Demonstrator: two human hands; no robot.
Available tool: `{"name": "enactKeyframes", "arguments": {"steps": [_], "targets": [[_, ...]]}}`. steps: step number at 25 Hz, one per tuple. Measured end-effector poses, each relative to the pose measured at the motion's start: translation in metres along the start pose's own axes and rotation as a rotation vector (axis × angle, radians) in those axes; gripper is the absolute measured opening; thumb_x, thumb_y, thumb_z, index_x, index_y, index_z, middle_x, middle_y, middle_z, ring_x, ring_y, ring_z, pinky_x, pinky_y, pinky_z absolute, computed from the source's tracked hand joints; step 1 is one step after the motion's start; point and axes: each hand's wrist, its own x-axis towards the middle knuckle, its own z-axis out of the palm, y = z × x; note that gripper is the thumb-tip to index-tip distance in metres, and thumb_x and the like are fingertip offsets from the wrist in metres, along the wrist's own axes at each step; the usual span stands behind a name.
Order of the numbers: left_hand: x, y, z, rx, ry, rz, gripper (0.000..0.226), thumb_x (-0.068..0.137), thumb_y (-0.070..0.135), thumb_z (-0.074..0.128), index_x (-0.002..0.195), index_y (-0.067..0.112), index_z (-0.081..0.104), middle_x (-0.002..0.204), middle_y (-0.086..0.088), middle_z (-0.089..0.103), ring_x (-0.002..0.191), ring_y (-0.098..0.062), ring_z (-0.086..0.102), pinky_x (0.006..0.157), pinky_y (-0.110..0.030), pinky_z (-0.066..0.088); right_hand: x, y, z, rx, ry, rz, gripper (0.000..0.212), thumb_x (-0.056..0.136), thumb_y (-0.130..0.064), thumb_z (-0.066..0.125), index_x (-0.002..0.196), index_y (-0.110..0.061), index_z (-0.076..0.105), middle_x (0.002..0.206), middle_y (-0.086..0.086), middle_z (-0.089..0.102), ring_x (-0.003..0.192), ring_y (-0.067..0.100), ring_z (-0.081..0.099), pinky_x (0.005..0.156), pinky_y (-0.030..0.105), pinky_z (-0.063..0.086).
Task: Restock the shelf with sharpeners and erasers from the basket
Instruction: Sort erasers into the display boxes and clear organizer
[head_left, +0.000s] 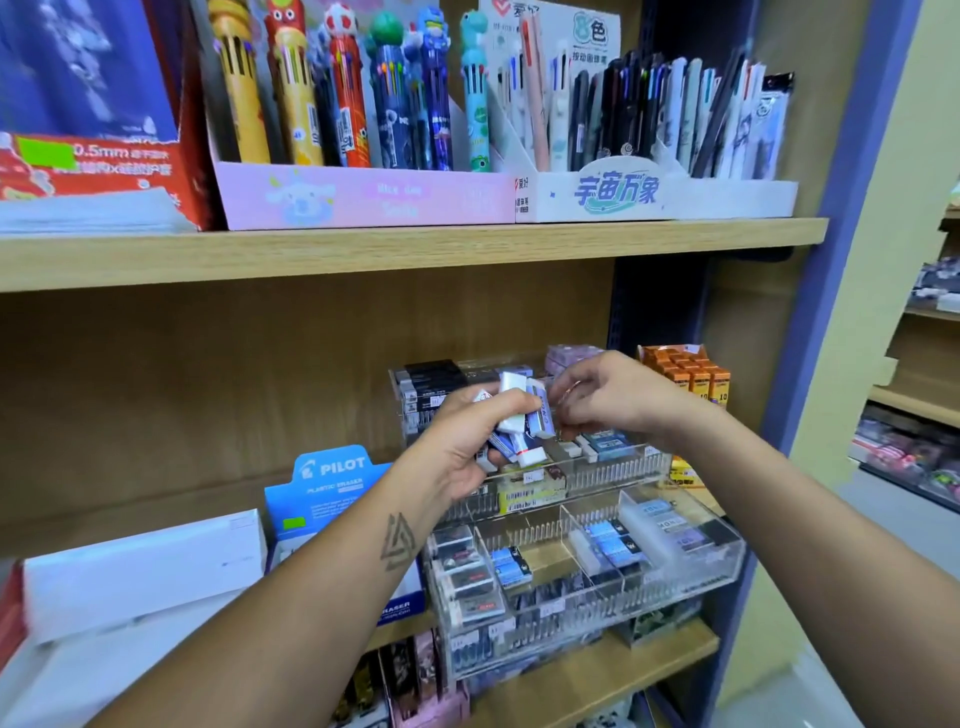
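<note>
Shelf (415, 249); left hand (467, 441) grips erasers (519, 421) upright.

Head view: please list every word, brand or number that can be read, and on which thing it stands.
"PILOT": blue eraser box.
"0.5mm": red box, upper shelf.
"宇宙万象": white pen display box.
"8色": white card behind those pens.
"10": orange boxes.
Eraser wrappers, price tags, barcodes: too small or blurred.

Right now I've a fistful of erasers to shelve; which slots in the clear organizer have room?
Bare room: the lower tier's middle compartment, between the blue-labelled erasers and the divider. Crowded: the black erasers at left, and the upper tier under both hands.
</note>
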Motion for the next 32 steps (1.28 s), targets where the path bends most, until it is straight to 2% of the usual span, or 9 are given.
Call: {"name": "enactKeyframes", "arguments": {"steps": [2,5,10,13,16,20,24,28,32], "targets": [[-0.002,0.001,0.001,-0.053,0.010,0.007,0.011,0.082,0.003,0.070,0.093,0.006,0.072,0.075,-0.015,0.068,0.046,-0.017,0.059,0.034,-0.013,0.030,-0.021,-0.012,0.004,0.408,-0.139,0.019,0.034,0.083,0.018,0.056,0.112,0.000,0.062,0.095,0.025,0.071,0.084,0.031,0.071,0.080,0.041,0.057],[-0.003,0.003,0.003,-0.062,0.033,0.025,0.015,0.084,0.000,0.067,0.097,0.004,0.070,0.068,-0.009,0.064,0.042,-0.012,0.054,0.033,-0.013,0.031,-0.034,-0.013,0.015,0.548,-0.195,0.003,0.036,0.083,0.009,0.070,0.116,-0.003,0.064,0.105,0.018,0.072,0.091,0.027,0.072,0.079,0.041,0.061],[-0.008,0.003,0.002,-0.015,0.035,0.063,0.020,0.083,0.003,0.069,0.101,0.009,0.075,0.079,-0.011,0.068,0.051,-0.014,0.053,0.035,-0.014,0.027,-0.031,-0.004,0.014,0.102,0.095,-0.054,0.038,0.081,-0.003,0.078,0.117,-0.010,0.070,0.088,0.003,0.071,0.075,0.014,0.067,0.078,0.032,0.058],[-0.011,0.008,0.006,0.005,0.079,0.159,0.012,0.083,0.003,0.070,0.094,0.006,0.074,0.072,-0.011,0.065,0.048,-0.016,0.048,0.034,-0.016,0.026,-0.045,0.015,-0.010,-0.085,0.123,-0.083,0.035,0.078,-0.001,0.080,0.111,-0.010,0.072,0.096,0.007,0.073,0.086,0.016,0.069,0.082,0.025,0.058],[-0.020,0.008,0.026,0.067,0.073,0.196,0.007,0.080,0.006,0.072,0.075,0.011,0.070,0.067,-0.011,0.061,0.045,-0.015,0.047,0.035,-0.017,0.025,-0.066,0.038,-0.028,-0.308,0.097,-0.089,0.030,0.078,-0.002,0.080,0.104,-0.014,0.075,0.093,-0.002,0.073,0.086,0.009,0.067,0.070,0.010,0.052],[-0.041,-0.014,0.058,0.160,-0.021,0.069,0.007,0.078,0.012,0.075,0.078,0.009,0.069,0.073,-0.015,0.061,0.043,-0.014,0.046,0.036,-0.017,0.026,-0.078,0.069,-0.038,-0.755,0.060,-0.069,0.018,0.078,-0.005,0.077,0.087,-0.020,0.072,0.087,-0.006,0.068,0.087,0.015,0.065,0.074,0.026,0.054],[-0.049,-0.035,0.065,0.064,-0.009,-0.050,0.013,0.078,0.014,0.078,0.082,0.005,0.069,0.081,-0.018,0.060,0.043,-0.013,0.044,0.034,-0.017,0.027,-0.082,0.086,-0.028,-0.811,0.092,-0.037,0.021,0.078,-0.004,0.068,0.084,-0.023,0.071,0.089,-0.004,0.071,0.087,0.018,0.066,0.074,0.034,0.057],[-0.050,-0.052,0.056,-0.077,0.017,-0.131,0.048,0.070,0.019,0.083,0.109,-0.004,0.068,0.089,-0.017,0.060,0.051,-0.013,0.047,0.034,-0.016,0.030,-0.074,0.097,-0.013,-0.768,0.124,-0.035,0.022,0.080,-0.005,0.066,0.086,-0.025,0.074,0.090,-0.003,0.072,0.087,0.019,0.067,0.075,0.035,0.057],[-0.055,-0.058,0.047,-0.159,0.013,-0.157,0.029,0.077,0.016,0.080,0.102,0.005,0.069,0.083,-0.012,0.062,0.051,-0.012,0.047,0.034,-0.015,0.027,-0.069,0.103,-0.002,-0.852,0.218,-0.086,0.011,0.081,-0.013,0.072,0.085,-0.023,0.076,0.092,-0.003,0.068,0.093,0.017,0.062,0.073,0.034,0.055]]}}
